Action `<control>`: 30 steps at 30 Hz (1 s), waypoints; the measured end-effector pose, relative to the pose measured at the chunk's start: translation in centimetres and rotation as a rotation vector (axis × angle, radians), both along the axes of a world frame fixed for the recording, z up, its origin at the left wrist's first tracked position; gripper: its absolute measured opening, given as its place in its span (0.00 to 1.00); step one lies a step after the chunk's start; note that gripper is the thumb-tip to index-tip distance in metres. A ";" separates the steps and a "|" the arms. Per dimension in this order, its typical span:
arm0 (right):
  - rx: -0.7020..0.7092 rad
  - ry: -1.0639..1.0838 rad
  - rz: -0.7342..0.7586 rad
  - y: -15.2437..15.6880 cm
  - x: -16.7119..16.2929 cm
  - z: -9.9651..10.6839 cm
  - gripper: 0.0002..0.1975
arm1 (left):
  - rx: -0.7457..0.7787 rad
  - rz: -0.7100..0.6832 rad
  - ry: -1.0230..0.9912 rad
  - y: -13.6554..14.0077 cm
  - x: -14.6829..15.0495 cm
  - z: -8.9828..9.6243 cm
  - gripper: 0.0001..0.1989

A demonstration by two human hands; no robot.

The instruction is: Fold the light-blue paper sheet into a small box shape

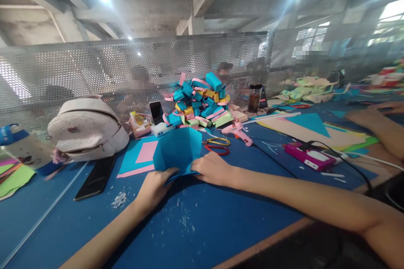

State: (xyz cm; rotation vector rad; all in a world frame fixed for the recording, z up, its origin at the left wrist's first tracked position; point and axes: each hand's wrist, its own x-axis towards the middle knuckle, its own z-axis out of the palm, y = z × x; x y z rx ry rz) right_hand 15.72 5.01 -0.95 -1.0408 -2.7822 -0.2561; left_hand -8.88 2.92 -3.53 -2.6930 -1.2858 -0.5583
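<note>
A creased sheet of blue paper (177,150) stands up from the blue table, its near edge between my two hands. My left hand (155,187) is closed on its lower left corner, and my right hand (212,168) pinches the lower right side. Behind it lie a flat blue sheet (130,156) and a pink paper piece (147,152). Red-and-yellow-handled scissors (217,149) lie just beyond my right hand, with a pink glue gun (238,133) near them. A heap of folded blue, pink and yellow paper pieces (202,101) rises behind the blue paper.
At left are a white backpack (90,128), a black phone (95,178) and a blue-and-white bag (27,147). To the right lie a magenta power bank (309,156) with cables, paper sheets (311,128) and another person's hands (375,115). A perforated metal screen (176,56) stands behind.
</note>
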 end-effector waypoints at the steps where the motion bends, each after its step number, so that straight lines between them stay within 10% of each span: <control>1: -0.001 0.018 -0.007 0.2 -0.2 -0.1 0.06 | 0.007 0.017 -0.014 0.1 0.0 -0.2 0.16; 20: -0.104 0.422 -0.108 3.8 -1.0 -1.6 0.18 | 0.348 0.177 -0.129 2.6 -0.5 1.1 0.37; 30: -0.231 0.766 0.085 4.8 -0.6 -2.5 0.34 | 0.367 0.152 -0.178 3.5 -1.0 1.0 0.13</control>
